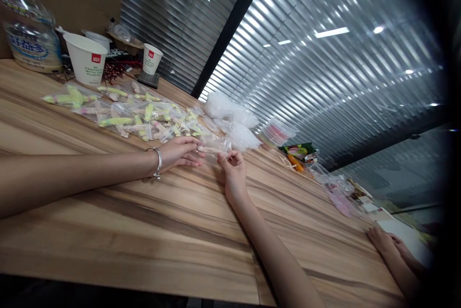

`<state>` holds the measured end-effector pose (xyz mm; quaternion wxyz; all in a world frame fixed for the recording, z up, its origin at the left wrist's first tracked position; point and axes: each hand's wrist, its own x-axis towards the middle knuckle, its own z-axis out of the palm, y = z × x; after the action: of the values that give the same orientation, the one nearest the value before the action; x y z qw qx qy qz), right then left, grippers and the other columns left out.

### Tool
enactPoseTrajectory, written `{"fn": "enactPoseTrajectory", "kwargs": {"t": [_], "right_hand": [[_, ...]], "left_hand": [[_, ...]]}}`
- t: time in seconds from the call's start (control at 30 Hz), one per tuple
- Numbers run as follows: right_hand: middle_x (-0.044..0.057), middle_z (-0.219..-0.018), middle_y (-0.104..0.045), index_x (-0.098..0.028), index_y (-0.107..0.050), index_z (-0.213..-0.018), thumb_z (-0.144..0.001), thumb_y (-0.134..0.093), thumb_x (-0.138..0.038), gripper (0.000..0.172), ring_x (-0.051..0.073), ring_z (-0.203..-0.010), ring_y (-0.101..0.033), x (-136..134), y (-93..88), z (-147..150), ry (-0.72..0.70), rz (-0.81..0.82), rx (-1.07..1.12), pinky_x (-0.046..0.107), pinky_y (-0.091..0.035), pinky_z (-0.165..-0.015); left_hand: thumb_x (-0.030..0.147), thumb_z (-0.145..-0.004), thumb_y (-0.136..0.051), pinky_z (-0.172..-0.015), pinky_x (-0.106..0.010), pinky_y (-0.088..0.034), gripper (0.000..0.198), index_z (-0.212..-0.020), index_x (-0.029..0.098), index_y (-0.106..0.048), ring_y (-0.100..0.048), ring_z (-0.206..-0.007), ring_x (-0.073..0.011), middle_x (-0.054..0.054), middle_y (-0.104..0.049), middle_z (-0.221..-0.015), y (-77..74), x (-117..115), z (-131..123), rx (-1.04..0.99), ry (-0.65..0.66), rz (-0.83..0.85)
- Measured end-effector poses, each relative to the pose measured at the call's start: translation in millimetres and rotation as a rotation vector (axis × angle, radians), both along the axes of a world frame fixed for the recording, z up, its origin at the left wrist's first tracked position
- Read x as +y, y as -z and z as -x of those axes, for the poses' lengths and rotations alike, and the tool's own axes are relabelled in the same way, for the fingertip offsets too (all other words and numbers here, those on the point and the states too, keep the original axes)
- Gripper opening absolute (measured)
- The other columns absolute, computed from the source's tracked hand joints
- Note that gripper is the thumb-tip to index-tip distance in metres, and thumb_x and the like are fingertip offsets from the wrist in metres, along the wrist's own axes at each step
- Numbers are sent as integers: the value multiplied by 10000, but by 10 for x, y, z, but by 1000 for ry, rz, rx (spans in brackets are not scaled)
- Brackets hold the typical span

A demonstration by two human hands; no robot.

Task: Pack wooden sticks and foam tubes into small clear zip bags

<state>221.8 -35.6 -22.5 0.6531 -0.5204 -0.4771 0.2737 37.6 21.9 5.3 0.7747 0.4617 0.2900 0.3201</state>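
Over the striped wooden table (108, 212), both hands pinch one small clear plastic bag (216, 145): left hand (180, 152) on one end, right hand (234, 169) on the other, which probably holds it taut.

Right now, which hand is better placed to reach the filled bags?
Left. The left hand lies beside the filled bags; the right hand, also pinching the clear bag, sits farther away.

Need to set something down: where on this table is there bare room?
Bare table lies at the near edge before the left hand, and from the right hand, pinching a clear packet, across to another person's hands. Beyond, filled packets and white plastic bags crowd it.
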Motion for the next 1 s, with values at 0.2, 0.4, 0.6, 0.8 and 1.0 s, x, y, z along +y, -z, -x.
{"fn": "enactPoseTrajectory", "kwargs": {"t": [0.2, 0.4, 0.6, 0.8, 1.0], "right_hand": [[-35, -711, -508, -199, -444, -748, -697, -727, -334, 318, 100, -661, -501, -19, -12, 27, -84, 35, 74, 231, -422, -657], [-5, -854, -560, -270, -524, -994, -817, -594, -359, 211, 119, -743, -571, -59, -77, 74, -183, 42, 167, 276, -489, -753], [9, -851, -629, -232, -629, -988, -745, -671, -342, 270, 120, -702, -576, 7, 2, -10, -78, 67, 141, 275, -495, -715], [53, -994, -666, -216, -706, -979, -773, -657, -299, 227, 181, -910, -594, 19, 15, -88, 8, -53, -158, 338, -468, -843], [57, -990, -647, -237, -689, -1050, -858, -560, -270, 233, 181, -950, -576, -41, -56, -64, 21, -139, -525, 339, -452, -865]], "left_hand": [[152, -789, -645, -713, -277, -540, 191, -950, 127, -546, -672, -703, -147, -100, -695, -855, 13, 9, -2, -19, 37, -34], [126, -805, -607, -633, -251, -517, 128, -904, 136, -526, -633, -610, -109, -57, -671, -776, 71, 64, -7, -37, -72, -73], [112, -778, -626, -560, -224, -493, 127, -858, 133, -530, -612, -574, -106, -50, -669, -727, 140, 123, -18, -16, -119, -160], [153, -756, -658, -496, -210, -471, 127, -826, 125, -555, -581, -521, -103, -41, -662, -668, 163, 137, -16, 54, -131, -270], [156, -760, -656, -485, -212, -467, 121, -831, 123, -563, -581, -526, -108, -34, -651, -658, 141, 147, -2, 53, -194, -245]]}}
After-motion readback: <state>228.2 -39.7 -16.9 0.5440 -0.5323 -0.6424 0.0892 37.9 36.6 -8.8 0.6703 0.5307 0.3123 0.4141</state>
